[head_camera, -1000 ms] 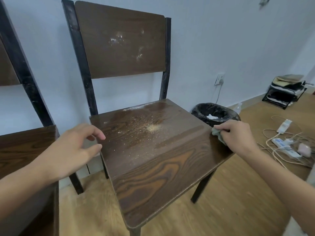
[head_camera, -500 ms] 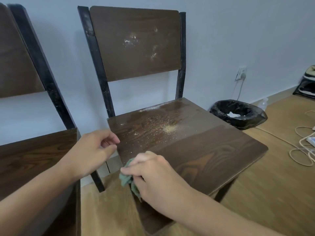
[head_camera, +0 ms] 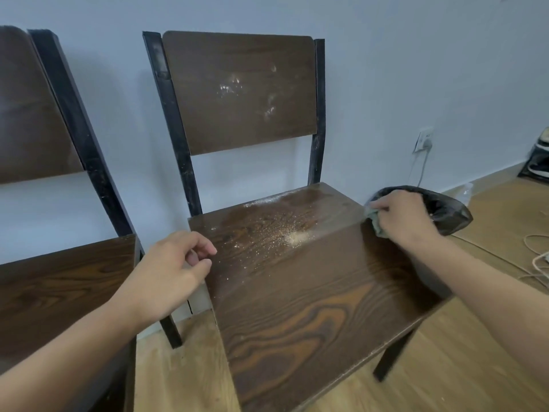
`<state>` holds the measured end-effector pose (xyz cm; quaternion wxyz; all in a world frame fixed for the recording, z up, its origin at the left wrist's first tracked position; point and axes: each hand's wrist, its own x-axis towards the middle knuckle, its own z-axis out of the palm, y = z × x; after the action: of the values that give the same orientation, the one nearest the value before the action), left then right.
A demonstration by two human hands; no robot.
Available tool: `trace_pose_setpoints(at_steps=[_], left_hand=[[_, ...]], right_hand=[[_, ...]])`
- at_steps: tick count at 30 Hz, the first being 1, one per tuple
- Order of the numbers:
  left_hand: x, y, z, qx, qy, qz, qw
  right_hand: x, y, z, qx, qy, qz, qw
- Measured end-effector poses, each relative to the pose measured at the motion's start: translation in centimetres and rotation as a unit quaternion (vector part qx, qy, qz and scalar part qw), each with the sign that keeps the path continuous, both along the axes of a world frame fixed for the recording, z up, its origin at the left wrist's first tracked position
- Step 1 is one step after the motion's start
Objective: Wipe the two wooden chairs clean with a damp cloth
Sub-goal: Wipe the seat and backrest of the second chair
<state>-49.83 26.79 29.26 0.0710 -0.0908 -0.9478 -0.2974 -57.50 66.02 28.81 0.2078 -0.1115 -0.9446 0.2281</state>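
Note:
A dark wooden chair (head_camera: 312,292) with a black metal frame fills the middle of the view. Pale crumbs and dust (head_camera: 297,236) lie on the back half of its seat, and white smudges (head_camera: 237,87) mark its backrest. The front half of the seat looks darker and streak-free. My right hand (head_camera: 407,218) grips a crumpled green cloth (head_camera: 375,217) at the seat's right edge. My left hand (head_camera: 169,272) hovers with curled fingers over the seat's left edge, holding nothing. A second wooden chair (head_camera: 56,286) stands at the left, partly cut off.
A bin lined with a black bag (head_camera: 445,212) stands just right of the chair, behind my right hand. A wall socket with a plug (head_camera: 423,141) and loose white cables (head_camera: 534,260) lie at the right on the wooden floor. Both chairs back against the pale wall.
My right hand swept the cloth from the seat's front left corner across to its right edge near the bin. My left hand stayed by the left edge.

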Motion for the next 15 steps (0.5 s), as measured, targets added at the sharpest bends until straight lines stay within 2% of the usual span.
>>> trace_pose_setpoints(at_steps=[6, 10, 15], left_hand=[[-0.6, -0.1, 0.2, -0.003, -0.002, 0.005, 1.0], [-1.2, -0.9, 1.5, 0.007, 0.003, 0.025, 1.0], [-1.6, -3.6, 2.6, -0.037, -0.001, 0.067, 0.997]], right_hand=[[1.1, -8.6, 0.0, -0.044, -0.023, 0.052, 0.997], [4.8, -18.5, -0.3, -0.022, -0.022, 0.185, 0.982], [7.6, -28.3, -0.5, -0.099, -0.055, 0.342, 0.933]])
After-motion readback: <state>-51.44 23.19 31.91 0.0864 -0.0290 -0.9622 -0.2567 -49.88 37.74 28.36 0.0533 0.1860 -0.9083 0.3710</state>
